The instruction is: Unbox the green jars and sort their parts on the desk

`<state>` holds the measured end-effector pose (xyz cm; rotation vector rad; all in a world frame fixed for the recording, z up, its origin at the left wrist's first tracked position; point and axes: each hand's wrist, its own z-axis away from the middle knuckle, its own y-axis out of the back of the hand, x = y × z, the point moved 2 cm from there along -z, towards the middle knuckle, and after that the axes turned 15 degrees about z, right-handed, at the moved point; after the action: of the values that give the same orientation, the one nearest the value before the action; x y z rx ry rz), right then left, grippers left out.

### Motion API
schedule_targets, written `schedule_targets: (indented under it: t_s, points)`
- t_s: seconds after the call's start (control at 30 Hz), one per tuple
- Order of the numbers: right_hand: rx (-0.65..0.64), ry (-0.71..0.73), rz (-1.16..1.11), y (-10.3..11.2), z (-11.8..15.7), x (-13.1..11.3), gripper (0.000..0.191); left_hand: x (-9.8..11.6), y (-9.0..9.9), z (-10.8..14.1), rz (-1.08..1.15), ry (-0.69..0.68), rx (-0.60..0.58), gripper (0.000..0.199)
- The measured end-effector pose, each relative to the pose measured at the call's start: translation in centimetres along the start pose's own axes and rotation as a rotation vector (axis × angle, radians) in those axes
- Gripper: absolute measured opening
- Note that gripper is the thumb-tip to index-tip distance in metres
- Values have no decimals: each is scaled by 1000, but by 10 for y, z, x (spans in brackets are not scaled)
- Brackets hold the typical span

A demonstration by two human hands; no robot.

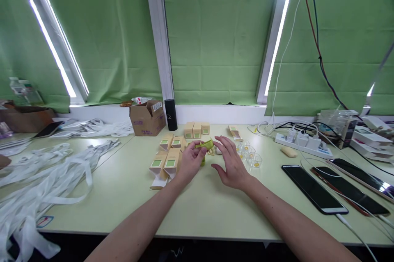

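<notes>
My left hand [191, 162] pinches a small olive-green plastic piece [208, 144], which looks like a shallow holder or lid; its exact kind is unclear. My right hand [231, 167] is open, fingers spread, with its fingertips close to the green piece's right end. Whether they touch it I cannot tell. Below the piece, another green part [202, 162] shows partly behind my left hand. Small cardboard boxes [172, 159] with green-and-white labels stand left of my left hand, some with flaps open. Beyond my right hand sit several small clear cups [256, 160] with yellowish bottoms.
More small boxes [197, 130] stand farther back, near a brown carton [147, 119] and a black cylinder [170, 115]. White straps [61, 176] cover the table's left side. Phones [314, 188] with cables and a power strip [303, 145] lie on the right.
</notes>
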<state>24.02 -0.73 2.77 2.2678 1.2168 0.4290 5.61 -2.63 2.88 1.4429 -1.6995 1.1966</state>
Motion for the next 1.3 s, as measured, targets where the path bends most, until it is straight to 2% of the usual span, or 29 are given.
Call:
schedule_targets:
  t_s: [0.17, 0.33, 0.47, 0.67, 0.8, 0.9, 1.1, 1.3]
  points:
    - [2, -1, -45, -1, 0, -3, 80, -2, -3, 1, -1, 14, -61, 61]
    - [27, -6, -97, -4, 1, -4, 76, -7, -6, 2, -28, 104, -129, 73]
    - [21, -61, -169, -9, 2, -1, 64, -8, -8, 5, -110, 76, -174, 79]
    - [-3, -206, -310, -15, 4, 3, 41, -9, -14, 10, -154, 113, -315, 87]
    - [-13, -278, -389, -17, 5, 5, 39, -11, -11, 8, -207, 73, -287, 81]
    - [-18, -307, -431, -18, 5, 6, 40, -10, -6, 5, -277, -7, -197, 70]
    - [-32, -343, -493, -18, 5, 6, 41, -5, -1, 3, -427, -177, -28, 28]
    - [-35, -363, -517, -18, 5, 6, 41, 2, -3, 6, -531, -382, -41, 29]
